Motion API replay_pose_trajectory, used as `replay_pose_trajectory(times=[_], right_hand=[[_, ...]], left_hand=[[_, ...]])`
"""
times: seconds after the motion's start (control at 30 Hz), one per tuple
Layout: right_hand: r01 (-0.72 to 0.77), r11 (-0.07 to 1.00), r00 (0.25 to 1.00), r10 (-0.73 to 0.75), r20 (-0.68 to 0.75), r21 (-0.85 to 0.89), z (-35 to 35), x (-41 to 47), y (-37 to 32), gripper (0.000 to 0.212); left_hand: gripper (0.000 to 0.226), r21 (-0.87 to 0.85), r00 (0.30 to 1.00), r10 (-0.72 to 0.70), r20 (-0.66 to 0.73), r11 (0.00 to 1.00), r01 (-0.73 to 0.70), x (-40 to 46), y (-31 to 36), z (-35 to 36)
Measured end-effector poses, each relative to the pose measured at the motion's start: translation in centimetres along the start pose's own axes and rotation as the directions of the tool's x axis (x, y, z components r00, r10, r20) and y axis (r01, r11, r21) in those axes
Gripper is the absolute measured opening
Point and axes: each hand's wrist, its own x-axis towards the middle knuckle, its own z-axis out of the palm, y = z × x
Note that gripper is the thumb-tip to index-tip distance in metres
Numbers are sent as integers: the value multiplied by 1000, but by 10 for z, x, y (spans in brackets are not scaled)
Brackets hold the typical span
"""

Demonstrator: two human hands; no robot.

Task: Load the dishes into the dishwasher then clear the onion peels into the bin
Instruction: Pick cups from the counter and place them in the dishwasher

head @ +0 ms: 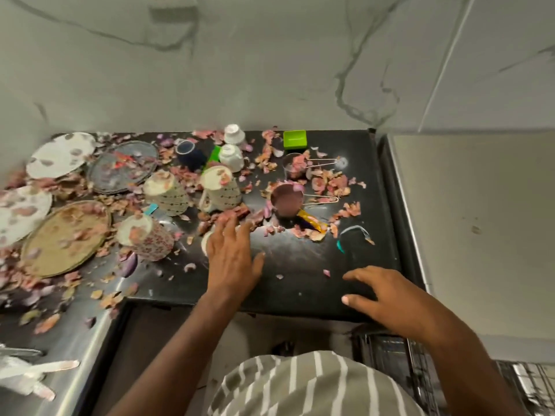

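Note:
Pink onion peels (329, 183) are strewn over a black counter (300, 283). Several plates lie at the left, among them a tan plate (64, 237) and a grey plate (123, 166). Patterned mugs stand upside down in the middle: one (166, 192), another (220, 189) and a floral one (147, 237). Two copper measuring cups (286, 199) (295, 166) hold peels. My left hand (232, 253) hovers with fingers spread over a small white dish (207, 240), mostly hidden under it. My right hand (387, 298) rests open at the counter's front edge, holding nothing.
Small white cups (232, 145) lie at the back beside a dark blue cup (190, 154) and a green box (295, 139). A dishwasher rack (420, 364) shows at the lower right. A steel surface (75, 340) with more peels extends at the lower left.

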Motion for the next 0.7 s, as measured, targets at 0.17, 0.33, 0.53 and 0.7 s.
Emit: replay_pose_trajectory(times=[0.17,0.33,0.53,0.7], right_hand=[[8,999,1000,-8,3,40,3,11,-15,47],[0,999,1000,2,-24,51,4,10,-22,48],[-24,995,996,33,-87,100,4,-8,-14,49],[54,954,971,19,-237,297,5,-28,-13,56]], left_hand=[[103,95,957,-232,173,971,219,20,-38,-9],[102,123,955,-201,218,976,178,31,-59,-13],[101,-67,995,-31,97,997,37,20,-23,-38],[99,-542,958,219,185,836,-87,3,49,-45]])
